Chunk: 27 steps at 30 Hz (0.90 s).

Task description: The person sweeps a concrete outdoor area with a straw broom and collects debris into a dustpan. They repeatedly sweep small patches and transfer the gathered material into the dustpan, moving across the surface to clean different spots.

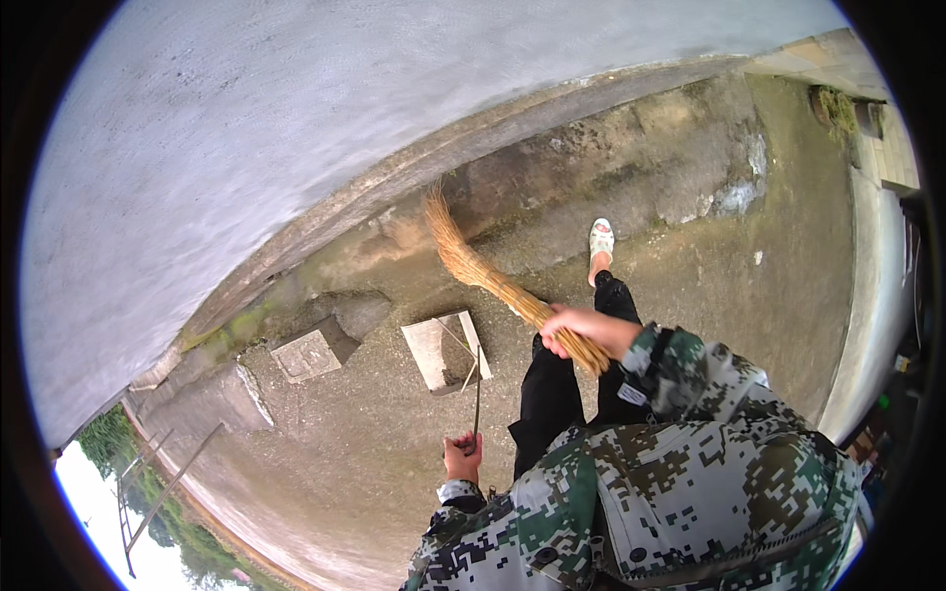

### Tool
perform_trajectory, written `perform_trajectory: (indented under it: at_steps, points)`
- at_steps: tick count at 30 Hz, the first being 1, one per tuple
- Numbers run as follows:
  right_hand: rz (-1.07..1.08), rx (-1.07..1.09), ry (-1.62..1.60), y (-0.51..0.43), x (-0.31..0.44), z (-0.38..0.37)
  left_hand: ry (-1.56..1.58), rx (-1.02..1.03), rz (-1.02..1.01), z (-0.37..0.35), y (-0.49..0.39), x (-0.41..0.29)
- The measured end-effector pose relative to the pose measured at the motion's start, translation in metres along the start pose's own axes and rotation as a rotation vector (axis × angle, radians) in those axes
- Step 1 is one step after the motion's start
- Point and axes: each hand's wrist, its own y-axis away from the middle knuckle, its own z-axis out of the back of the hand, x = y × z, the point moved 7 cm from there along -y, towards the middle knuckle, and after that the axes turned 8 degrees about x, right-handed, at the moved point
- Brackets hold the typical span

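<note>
My right hand [584, 331] grips the bound handle end of a straw broom [488, 277], whose bristle tips reach the foot of the wall. My left hand [463, 452] is closed around the upper end of a thin rod handle. That handle runs to a dustpan [436, 351] with pale edges, held over or resting on the concrete ground; which of the two I cannot tell. Some dark material or shadow shows in the pan. The broom's bristles are apart from the dustpan.
A rendered wall [222, 133] runs along a mossy concrete ledge [576, 162]. A square concrete block [307, 356] stands left of the dustpan. A metal frame [174, 487] is at the lower left. Potted plants [836, 111] stand at the upper right. My sandalled foot [601, 240] is near the ledge.
</note>
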Motion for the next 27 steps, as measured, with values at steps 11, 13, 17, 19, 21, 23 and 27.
perform_trajectory:
  at_steps: [11, 13, 17, 19, 21, 23, 27]
  points:
    - [0.328, -0.124, -0.502, 0.065, -0.043, 0.047, 0.077, -0.071, 0.027, -0.015, -0.003, -0.005]
    - [0.197, -0.223, -0.442, 0.075, -0.055, 0.038, 0.054, -0.013, 0.004, -0.019, 0.001, -0.008]
    - [0.133, -0.105, -0.264, 0.08, -0.026, 0.025, 0.001, -0.03, -0.076, -0.029, 0.01, -0.018]
    - [0.203, -0.052, -0.163, 0.077, 0.003, 0.04, -0.003, -0.063, -0.1, -0.036, 0.014, -0.02]
    - [0.158, -0.109, -0.315, 0.076, 0.012, 0.069, -0.009, -0.092, -0.101, -0.044, 0.016, -0.02]
    - [0.237, -0.099, -0.57, 0.08, 0.015, 0.094, -0.022, -0.084, -0.103, -0.052, 0.016, -0.02]
    - [0.415, -0.249, -0.602, 0.105, -0.004, 0.128, -0.056, -0.033, -0.082, -0.065, 0.004, -0.022]
